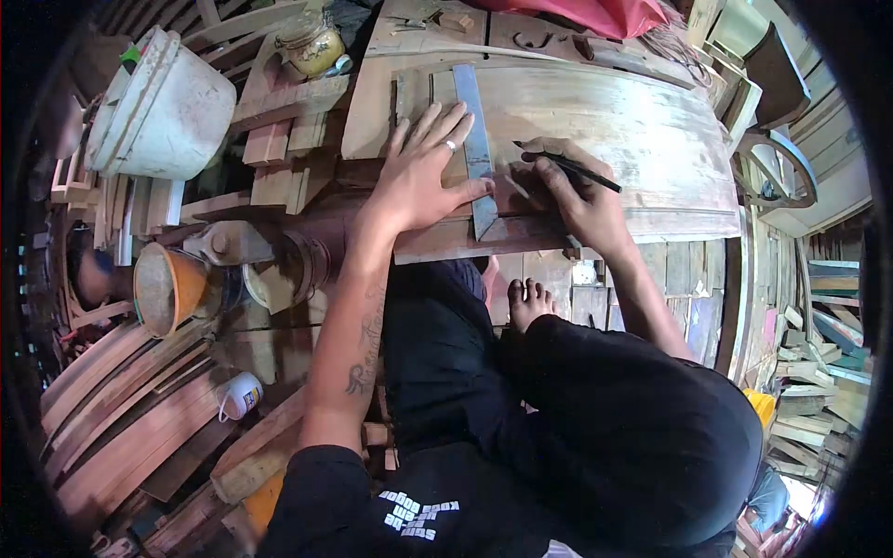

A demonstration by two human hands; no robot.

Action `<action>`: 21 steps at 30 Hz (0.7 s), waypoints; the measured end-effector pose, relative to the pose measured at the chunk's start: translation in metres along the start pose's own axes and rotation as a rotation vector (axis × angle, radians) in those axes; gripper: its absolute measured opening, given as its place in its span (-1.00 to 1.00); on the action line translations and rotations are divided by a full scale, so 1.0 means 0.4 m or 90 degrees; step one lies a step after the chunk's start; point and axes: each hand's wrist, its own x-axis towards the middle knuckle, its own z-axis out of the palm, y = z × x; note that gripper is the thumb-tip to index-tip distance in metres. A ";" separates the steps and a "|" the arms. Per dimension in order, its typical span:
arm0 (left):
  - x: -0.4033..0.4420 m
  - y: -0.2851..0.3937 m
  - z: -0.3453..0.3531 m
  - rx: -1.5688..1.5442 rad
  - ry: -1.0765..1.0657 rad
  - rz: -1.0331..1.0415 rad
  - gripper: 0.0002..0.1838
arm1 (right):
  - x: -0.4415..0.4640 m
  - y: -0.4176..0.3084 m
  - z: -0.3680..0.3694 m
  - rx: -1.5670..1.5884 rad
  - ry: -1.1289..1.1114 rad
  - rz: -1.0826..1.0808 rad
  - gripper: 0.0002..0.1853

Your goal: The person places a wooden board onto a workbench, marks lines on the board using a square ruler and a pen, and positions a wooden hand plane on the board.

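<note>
Board: The big wooden board is in front of you, just past your knees.
Legs: Your legs are bent, in black cloth, on the near side of the board.
Bucket: A white bucket is off to your left, well apart from your hands.
Pail: An orange pail is on your left too, nearer to you than the bucket.
Left hand: Your left hand is spread out flat on the board, and its thumb lies on the ruler.
Right hand: Your right hand pinches a pencil, to the right of the ruler.
Ruler: It is flat, made of metal, and lies across the board between your two hands.
Jar: A jar with yellow stuff in it is on some wood, past your left hand.
Pencil: It is black, and its tip points left, toward the ruler. I cannot tell if the tip touches the board.
Ring: A ring is on a finger of your left hand.
</note>
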 end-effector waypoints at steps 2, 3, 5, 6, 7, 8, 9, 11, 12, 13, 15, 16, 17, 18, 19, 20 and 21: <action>-0.002 0.006 -0.005 -0.002 0.006 -0.003 0.07 | -0.002 0.002 -0.002 -0.028 -0.006 -0.008 -0.74; -0.004 0.009 -0.009 0.001 0.009 -0.002 0.07 | -0.006 0.001 -0.003 -0.009 -0.012 0.016 -0.74; -0.007 0.014 -0.014 -0.014 -0.002 -0.005 0.10 | -0.006 0.007 -0.002 0.024 -0.017 0.052 -0.75; -0.008 0.015 -0.016 -0.012 0.002 -0.003 0.10 | -0.008 0.013 -0.001 0.038 -0.019 0.067 -0.76; -0.011 0.019 -0.018 -0.014 0.005 0.001 0.10 | -0.007 0.005 -0.005 0.031 -0.025 0.064 -0.76; -0.016 0.024 -0.019 -0.017 0.006 0.005 0.11 | -0.005 -0.005 -0.007 0.024 -0.032 0.066 -0.76; -0.020 0.028 -0.022 -0.017 0.003 0.002 0.12 | -0.002 -0.008 -0.010 0.022 -0.031 0.067 -0.76; -0.018 0.027 -0.030 -0.034 -0.003 0.006 0.12 | -0.003 -0.011 -0.012 0.012 -0.037 0.056 -0.77; -0.018 0.027 -0.035 -0.047 -0.009 0.012 0.13 | -0.004 -0.011 -0.011 0.015 -0.036 0.060 -0.77; -0.018 0.032 -0.039 -0.058 0.003 0.013 0.03 | -0.003 -0.009 -0.011 0.026 -0.035 0.060 -0.77; -0.002 0.020 -0.052 -0.077 0.001 0.008 -0.10 | 0.001 -0.011 -0.011 0.037 -0.030 0.062 -0.77; 0.007 0.015 -0.059 -0.099 0.003 -0.003 -0.22 | 0.002 -0.014 -0.010 0.015 -0.018 0.047 -0.78; 0.028 0.013 -0.079 -0.100 0.012 0.004 -0.45 | -0.001 -0.014 -0.008 -0.008 -0.009 0.032 -0.78; 0.045 0.004 -0.081 -0.107 0.026 -0.012 -0.57 | -0.002 -0.011 -0.008 -0.007 -0.008 0.033 -0.78; 0.072 0.000 -0.096 -0.125 -0.006 -0.032 -0.60 | -0.004 -0.007 -0.006 0.017 -0.008 0.047 -0.78; 0.093 -0.002 -0.109 -0.142 -0.037 -0.051 -0.63 | -0.004 -0.005 -0.004 0.041 -0.008 0.060 -0.79; 0.104 0.000 -0.109 -0.140 -0.036 -0.050 -0.63 | -0.004 -0.005 -0.003 0.041 -0.006 0.059 -0.79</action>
